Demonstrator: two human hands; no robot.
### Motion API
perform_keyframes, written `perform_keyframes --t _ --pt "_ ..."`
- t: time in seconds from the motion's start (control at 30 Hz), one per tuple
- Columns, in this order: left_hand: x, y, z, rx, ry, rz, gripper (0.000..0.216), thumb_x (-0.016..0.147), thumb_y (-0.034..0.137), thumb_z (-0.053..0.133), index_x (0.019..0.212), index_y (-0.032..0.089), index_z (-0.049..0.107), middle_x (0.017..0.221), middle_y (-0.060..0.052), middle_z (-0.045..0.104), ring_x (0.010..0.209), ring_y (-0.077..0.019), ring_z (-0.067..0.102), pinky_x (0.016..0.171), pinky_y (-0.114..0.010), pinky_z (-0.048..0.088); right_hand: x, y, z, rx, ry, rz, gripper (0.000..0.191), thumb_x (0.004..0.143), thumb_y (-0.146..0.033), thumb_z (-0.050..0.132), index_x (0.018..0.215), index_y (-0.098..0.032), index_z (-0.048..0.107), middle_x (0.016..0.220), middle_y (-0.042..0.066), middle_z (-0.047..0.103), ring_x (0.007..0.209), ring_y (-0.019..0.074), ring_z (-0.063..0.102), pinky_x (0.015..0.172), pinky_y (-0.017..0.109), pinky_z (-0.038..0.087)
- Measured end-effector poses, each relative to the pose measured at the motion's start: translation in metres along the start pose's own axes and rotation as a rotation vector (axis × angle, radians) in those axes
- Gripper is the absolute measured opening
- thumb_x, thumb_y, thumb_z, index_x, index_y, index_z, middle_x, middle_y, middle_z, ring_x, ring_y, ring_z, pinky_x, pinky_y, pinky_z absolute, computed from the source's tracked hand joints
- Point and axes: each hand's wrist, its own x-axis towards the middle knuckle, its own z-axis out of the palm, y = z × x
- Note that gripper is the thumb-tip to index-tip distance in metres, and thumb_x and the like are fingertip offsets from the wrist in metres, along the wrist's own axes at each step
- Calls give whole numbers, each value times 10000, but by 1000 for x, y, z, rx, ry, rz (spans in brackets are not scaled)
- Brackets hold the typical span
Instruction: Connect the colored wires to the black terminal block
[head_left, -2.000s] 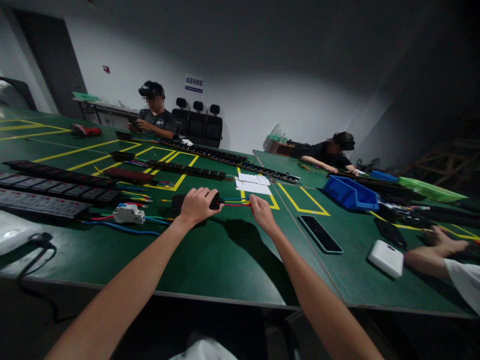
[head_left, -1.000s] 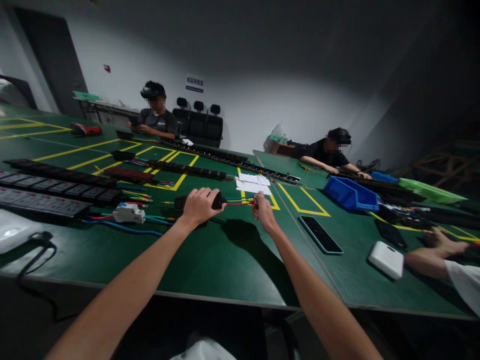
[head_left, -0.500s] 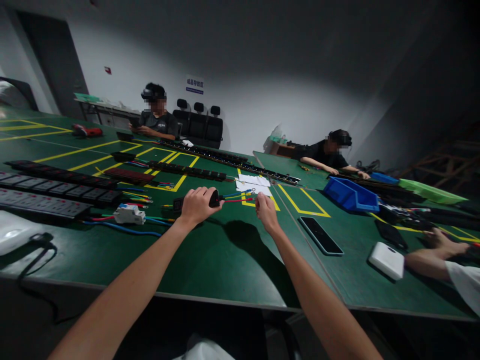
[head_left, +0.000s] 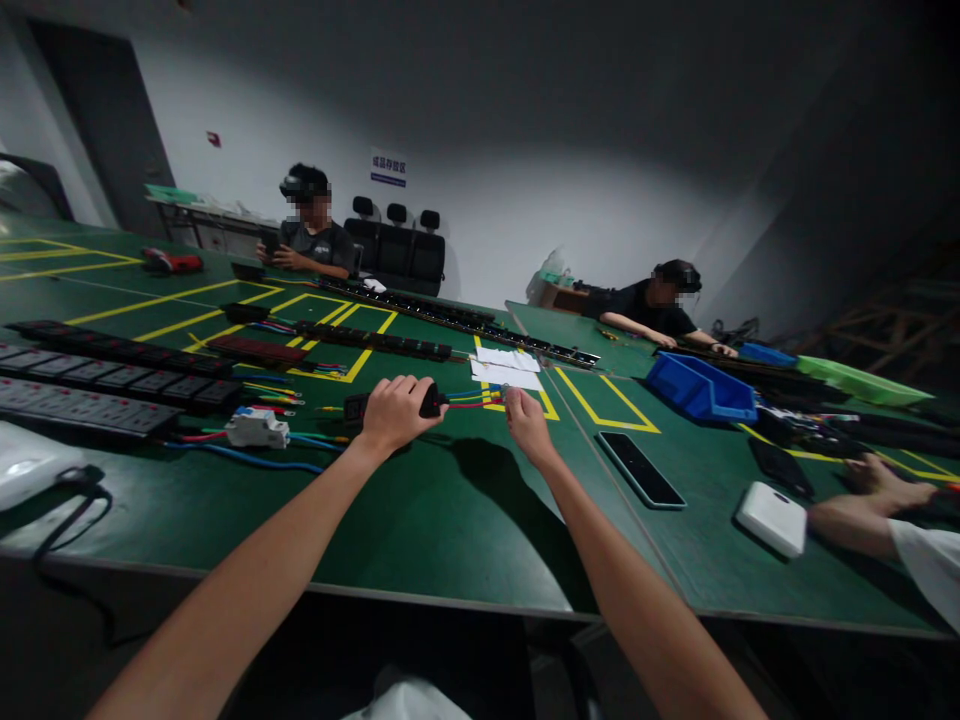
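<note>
My left hand [head_left: 395, 411] is wrapped round a small black socket part [head_left: 430, 402] held just above the green table [head_left: 420, 520]. Red, blue and yellow wires [head_left: 471, 400] run out of its right end. My right hand [head_left: 527, 424] is closed in a pinch on the free ends of those wires, a short way right of the left hand. A white circuit breaker [head_left: 257, 428] with coloured leads lies to the left of my left hand.
Long black power strips [head_left: 90, 385] lie at the left. White papers [head_left: 504, 368] lie beyond my hands. A phone [head_left: 641, 467], a white box [head_left: 772, 517] and a blue bin [head_left: 701, 387] are at the right. Another person's arm [head_left: 870, 510] rests at far right; two people sit at the far side.
My right hand let go of the wire ends half a second ago and has closed on them again. My left hand has kept its grip and barely moved.
</note>
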Motion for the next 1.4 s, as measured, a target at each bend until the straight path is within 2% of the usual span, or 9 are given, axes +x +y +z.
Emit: perform_keyframes --t 0.43,0.7,0.83,1.03,1.17,1.4 --pt "0 7 -1 -36 -18 7 452 919 535 506 1145 170 648 951 -131 687 900 -289 622 770 -406 429 0 -1 1 3 79 48 492 938 -655 367 678 -244 442 583 -22 432 541 155 399 490 261 279" --pt "1 12 -1 -43 -24 -9 445 920 530 513 1143 168 645 963 -128 693 904 -286 627 774 -407 436 -4 -10 0 -104 171 16 543 932 -691 361 633 -241 417 583 -18 444 566 155 384 531 277 243" --pt "1 11 -1 -53 -31 -12 431 916 532 521 1122 174 645 959 -117 694 900 -277 628 773 -397 435 -3 -10 -1 -46 140 38 582 927 -733 336 639 -237 439 577 -11 462 552 155 408 510 276 273" --pt "1 11 -1 -69 -31 -14 422 915 540 522 1104 182 642 939 -109 692 883 -268 627 752 -379 427 0 -9 1 192 66 175 629 843 -835 382 641 -241 429 520 -30 433 441 125 387 410 259 297" --pt "1 12 -1 -79 -31 -6 429 913 545 524 1107 180 639 948 -109 690 880 -267 627 759 -384 431 -1 -12 1 221 65 164 643 819 -850 410 623 -238 419 509 -31 419 430 116 383 390 254 296" --pt "1 13 -1 -104 -35 24 427 901 536 536 1118 186 648 941 -116 686 886 -272 622 770 -390 432 -3 -11 2 215 43 213 656 824 -871 335 636 -244 391 525 -28 405 446 120 369 384 255 283"
